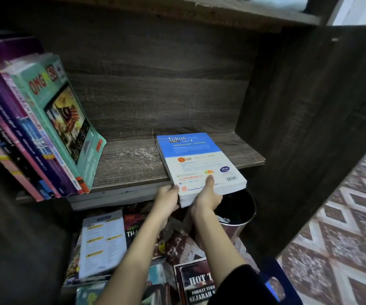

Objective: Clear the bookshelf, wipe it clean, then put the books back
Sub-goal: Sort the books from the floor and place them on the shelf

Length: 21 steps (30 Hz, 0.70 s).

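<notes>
A small stack of books, topped by a blue-and-white volume titled "Fokus", lies flat on the right half of the dark wooden shelf. Its near end juts out past the shelf's front edge.

A person grips that overhanging end with both hands. The left hand curls round the near left corner, fingers wrapped over the edge. The right hand clasps the stack from below, with its thumb pressed flat on the top cover. A black sleeve covers the right upper arm.

The shelf board beside the stack shows pale scuffs and dust marks. At the left end of the shelf a row of books stands leaning to the left, spines outward. A teal book marked "OMG" is the last in the row, its cover facing the open space.

Below the shelf, a pile of books lies loose on the floor, covers up. A shiny metal bin stands just beside the pile, directly under the held stack, with crumpled scraps inside. The cupboard's dark door hangs open at right. Past it lies a patterned carpet in red and cream diamonds. A blue plastic handle shows at the lower right, near the person's right arm.
</notes>
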Each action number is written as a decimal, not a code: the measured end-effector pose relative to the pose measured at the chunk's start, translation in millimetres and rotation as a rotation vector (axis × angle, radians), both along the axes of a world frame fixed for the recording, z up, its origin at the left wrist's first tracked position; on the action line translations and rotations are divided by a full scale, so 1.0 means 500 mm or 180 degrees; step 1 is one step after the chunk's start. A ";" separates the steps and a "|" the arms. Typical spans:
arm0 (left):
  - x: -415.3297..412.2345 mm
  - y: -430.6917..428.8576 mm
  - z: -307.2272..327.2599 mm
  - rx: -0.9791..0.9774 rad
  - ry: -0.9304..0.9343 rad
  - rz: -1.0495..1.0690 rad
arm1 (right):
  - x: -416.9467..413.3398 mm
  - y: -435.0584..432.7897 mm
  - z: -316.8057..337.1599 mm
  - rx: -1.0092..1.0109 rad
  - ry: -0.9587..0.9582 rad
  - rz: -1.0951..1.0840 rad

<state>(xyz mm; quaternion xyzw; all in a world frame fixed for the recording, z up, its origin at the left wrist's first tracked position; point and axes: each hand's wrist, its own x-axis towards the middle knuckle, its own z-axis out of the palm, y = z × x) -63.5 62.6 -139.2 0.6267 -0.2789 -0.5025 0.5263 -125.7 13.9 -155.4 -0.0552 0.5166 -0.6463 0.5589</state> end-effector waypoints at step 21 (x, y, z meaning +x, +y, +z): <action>0.003 -0.036 -0.004 0.0119 -0.0444 0.0328 | -0.144 -0.056 0.095 0.0450 0.5061 0.1960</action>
